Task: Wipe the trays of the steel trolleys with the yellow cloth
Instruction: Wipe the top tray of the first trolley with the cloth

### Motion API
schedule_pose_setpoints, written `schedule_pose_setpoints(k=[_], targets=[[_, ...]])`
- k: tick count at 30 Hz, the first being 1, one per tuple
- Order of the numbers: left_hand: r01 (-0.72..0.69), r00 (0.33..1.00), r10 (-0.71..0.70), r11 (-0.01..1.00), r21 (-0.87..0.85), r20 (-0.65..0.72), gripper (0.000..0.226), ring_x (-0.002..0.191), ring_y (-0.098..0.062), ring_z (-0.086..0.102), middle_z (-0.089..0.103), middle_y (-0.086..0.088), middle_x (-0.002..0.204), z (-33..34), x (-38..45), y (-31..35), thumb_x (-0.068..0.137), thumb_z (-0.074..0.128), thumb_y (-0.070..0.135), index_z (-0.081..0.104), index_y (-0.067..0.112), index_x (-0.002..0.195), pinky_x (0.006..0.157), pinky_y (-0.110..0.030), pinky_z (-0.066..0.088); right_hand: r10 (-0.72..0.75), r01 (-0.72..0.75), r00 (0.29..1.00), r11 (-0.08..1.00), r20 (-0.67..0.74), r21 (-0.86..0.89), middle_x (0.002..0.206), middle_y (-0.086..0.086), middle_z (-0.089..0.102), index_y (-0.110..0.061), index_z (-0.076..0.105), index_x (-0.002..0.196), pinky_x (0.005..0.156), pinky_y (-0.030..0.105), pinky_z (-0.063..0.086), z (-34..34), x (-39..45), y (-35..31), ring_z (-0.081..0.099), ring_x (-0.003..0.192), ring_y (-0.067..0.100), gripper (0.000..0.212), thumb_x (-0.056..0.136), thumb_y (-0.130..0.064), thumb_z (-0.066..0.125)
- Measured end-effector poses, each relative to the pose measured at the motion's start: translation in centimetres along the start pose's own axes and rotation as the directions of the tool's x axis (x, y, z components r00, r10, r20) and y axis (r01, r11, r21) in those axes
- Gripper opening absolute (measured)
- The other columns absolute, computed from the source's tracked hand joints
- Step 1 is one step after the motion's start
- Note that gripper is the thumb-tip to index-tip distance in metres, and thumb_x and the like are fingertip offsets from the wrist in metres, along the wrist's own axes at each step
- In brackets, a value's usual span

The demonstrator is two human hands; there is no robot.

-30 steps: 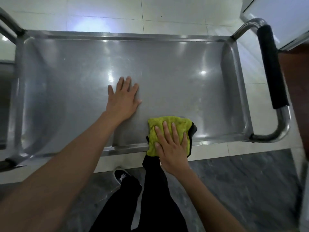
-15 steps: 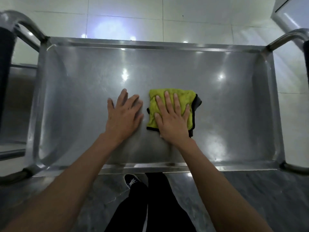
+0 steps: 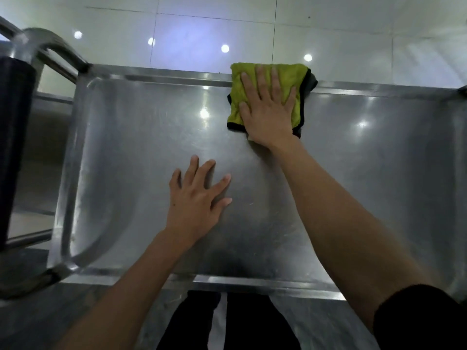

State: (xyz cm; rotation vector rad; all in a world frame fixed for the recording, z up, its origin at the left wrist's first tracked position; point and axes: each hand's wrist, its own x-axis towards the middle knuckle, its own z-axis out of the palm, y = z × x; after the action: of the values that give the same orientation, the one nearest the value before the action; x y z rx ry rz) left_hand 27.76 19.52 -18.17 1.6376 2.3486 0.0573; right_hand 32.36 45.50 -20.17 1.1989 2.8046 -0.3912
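The steel trolley's top tray (image 3: 131, 152) fills the view, shiny and scuffed. A folded yellow cloth (image 3: 236, 97) with a dark edge lies at the tray's far rim, partly draped over it. My right hand (image 3: 269, 109) presses flat on the cloth, fingers spread and pointing away from me. My left hand (image 3: 197, 198) rests flat on the bare tray near its middle, fingers apart, holding nothing.
A trolley handle with a black grip (image 3: 12, 137) stands at the left end. Another steel tray (image 3: 38, 157) lies beyond it on the left. White floor tiles (image 3: 189, 39) lie past the far rim; my dark trouser legs (image 3: 227, 324) show below the near rim.
My right hand has pushed the cloth from the near rim across the tray to the far rim. My left hand has stayed flat near the tray's middle.
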Motion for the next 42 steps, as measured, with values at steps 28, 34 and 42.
schedule_pose_setpoints(k=[28, 34, 42], targets=[[0.122, 0.992, -0.124, 0.99, 0.077, 0.022, 0.077, 0.151, -0.037, 0.006, 0.013, -0.006, 0.164, 0.3, -9.8, -8.3, 0.091, 0.036, 0.075, 0.019, 0.034, 0.154, 0.108, -0.075, 0.022, 0.162, -0.16, 0.987, 0.986, 0.026, -0.046, 0.168, -0.003, 0.0, -0.034, 0.006, 0.16, 0.116, 0.067, 0.006, 8.1, -36.6, -11.8, -0.006, 0.155, 0.026, 0.06, 0.104, -0.049, 0.022], [0.107, 0.993, -0.11, 0.991, 0.084, 0.029, 0.075, 0.151, -0.038, 0.006, 0.014, -0.006, 0.165, 0.8, -9.3, -8.7, 0.092, 0.029, 0.076, 0.021, 0.035, 0.154, 0.105, -0.077, 0.022, 0.116, -0.116, 0.993, 0.993, 0.036, -0.01, 0.168, -0.005, -0.003, -0.036, 0.003, 0.159, 0.116, 0.069, 0.003, 7.7, -30.4, -12.5, -0.011, 0.154, 0.024, 0.059, 0.105, -0.048, 0.022], [0.111, 0.993, -0.113, 0.992, 0.064, 0.027, 0.077, 0.15, -0.04, 0.016, 0.024, -0.01, 0.163, 1.1, -9.2, -8.6, 0.09, 0.039, 0.075, 0.031, 0.032, 0.153, 0.105, -0.077, 0.023, 0.089, -0.089, 0.996, 0.996, 0.026, 0.019, 0.168, -0.006, -0.004, -0.039, 0.001, 0.158, 0.116, 0.068, -0.003, 5.4, -15.1, -12.2, -0.009, 0.154, 0.024, 0.06, 0.103, -0.051, 0.019]])
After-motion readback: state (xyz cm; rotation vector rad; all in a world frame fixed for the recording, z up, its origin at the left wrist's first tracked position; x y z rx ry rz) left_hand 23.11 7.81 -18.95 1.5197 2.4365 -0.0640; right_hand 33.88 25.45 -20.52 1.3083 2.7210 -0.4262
